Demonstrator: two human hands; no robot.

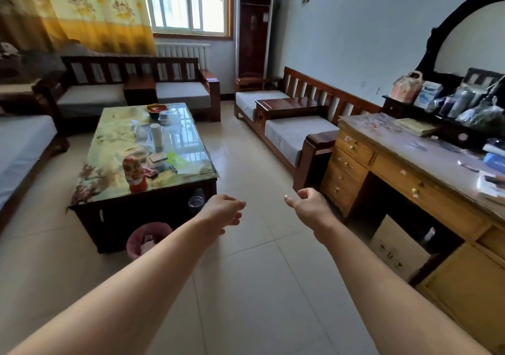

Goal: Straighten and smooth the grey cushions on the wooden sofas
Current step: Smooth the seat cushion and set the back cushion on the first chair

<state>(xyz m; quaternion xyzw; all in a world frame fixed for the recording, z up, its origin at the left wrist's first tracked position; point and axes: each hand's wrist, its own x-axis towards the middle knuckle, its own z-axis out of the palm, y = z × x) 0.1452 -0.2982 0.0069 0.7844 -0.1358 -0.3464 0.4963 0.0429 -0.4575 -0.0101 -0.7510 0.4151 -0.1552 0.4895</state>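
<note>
Grey cushions (pixel 293 133) untouched; left hand (pixel 222 211), right hand (pixel 307 204) loosely curled, empty.

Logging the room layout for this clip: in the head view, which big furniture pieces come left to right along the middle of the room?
Grey cushion at the left edge → glass-topped dark wooden coffee table → slatted wooden sofa with grey cushions → light wooden desk with drawers.

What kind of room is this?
Most likely a living room in a home: dark wooden sofas with grey seat cushions line the walls, around a glass-topped dark wooden coffee table, with a yellow patterned curtain at the window.
</note>
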